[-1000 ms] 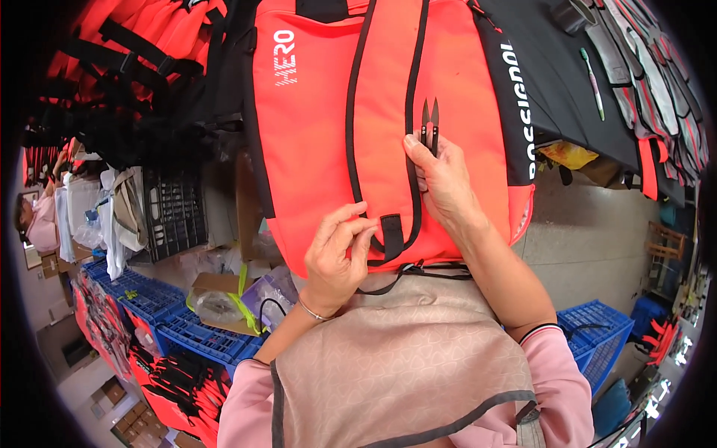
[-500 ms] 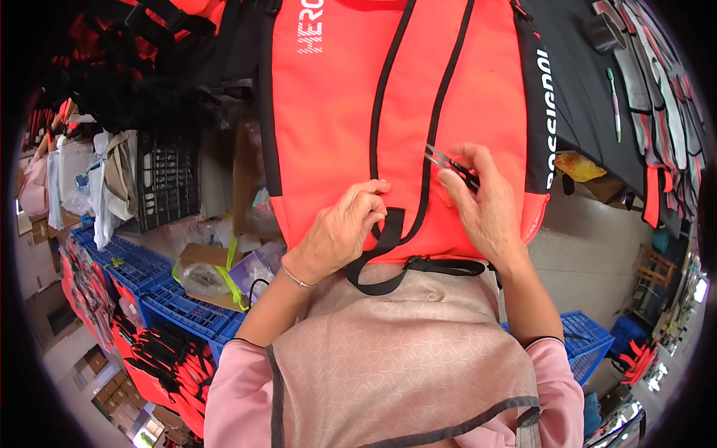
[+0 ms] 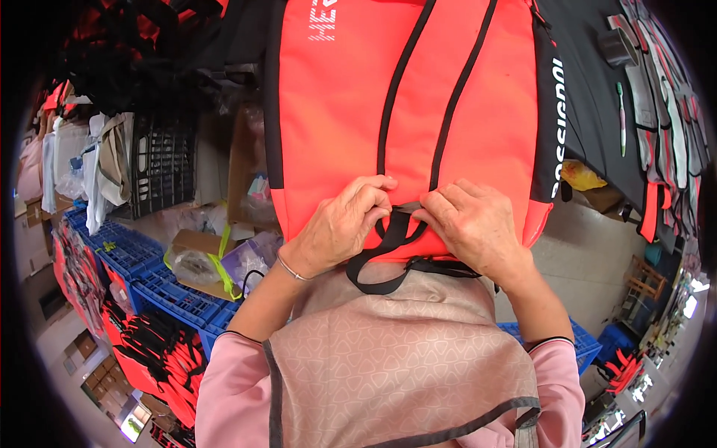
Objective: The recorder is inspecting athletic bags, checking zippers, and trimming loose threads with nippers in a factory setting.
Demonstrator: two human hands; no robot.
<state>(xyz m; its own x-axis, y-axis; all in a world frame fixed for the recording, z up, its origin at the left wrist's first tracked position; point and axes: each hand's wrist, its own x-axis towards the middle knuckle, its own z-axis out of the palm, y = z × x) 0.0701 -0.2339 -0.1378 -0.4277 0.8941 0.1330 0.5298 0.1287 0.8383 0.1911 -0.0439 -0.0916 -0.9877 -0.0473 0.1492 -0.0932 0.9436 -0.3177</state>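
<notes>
A bright red-orange bag with black edging lies in front of me. Two black-trimmed lines run down its panel to a looped black webbing strap at the near end. My left hand pinches the left side of the strap's upper end, fingers curled. Opposite it, my right hand is closed, thumb and fingertips pressed on the right side of that same end. The fingertips are a short way apart, with the strap end stretched between them. No thread snips show now; whether my right palm still hides them, I cannot tell.
Blue plastic crates stand at the left, beside an open cardboard box with clear plastic bags. A black crate is farther back. On the dark table at the right lie a toothbrush and a grey cup-like ring.
My right hand has come left and down to the strap end, and the snips it held have gone from sight. My left hand stays at the strap. The bag appears slightly shifted right.
</notes>
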